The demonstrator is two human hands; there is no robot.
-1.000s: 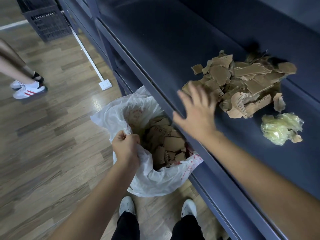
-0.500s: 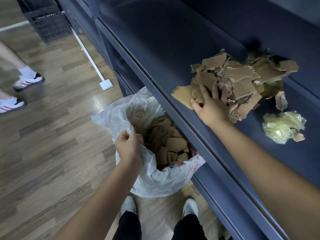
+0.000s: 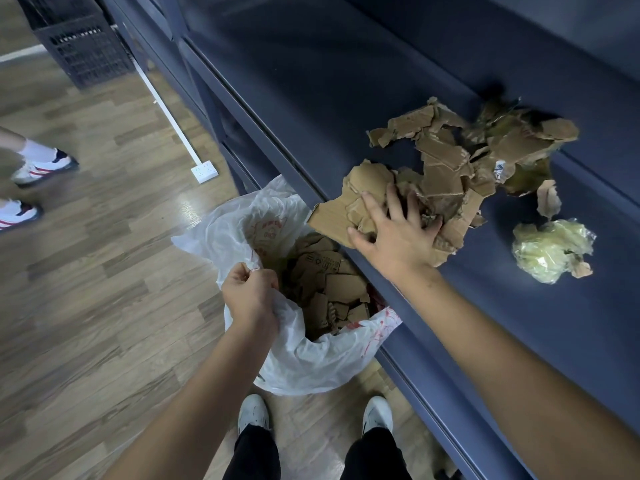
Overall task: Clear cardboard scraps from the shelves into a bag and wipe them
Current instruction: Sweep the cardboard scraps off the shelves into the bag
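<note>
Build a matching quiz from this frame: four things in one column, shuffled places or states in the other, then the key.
Column 1
1. left hand
2. right hand
3. yellowish plastic wad
4. black crate

Column 2
A. stands on the floor beside the shelving
B. grips the rim of the white plastic bag
C. lies on the shelf, right of the pile, untouched
D. presses on the cardboard scraps at the shelf's front edge

Pairs: 1-B, 2-D, 3-C, 4-A
</note>
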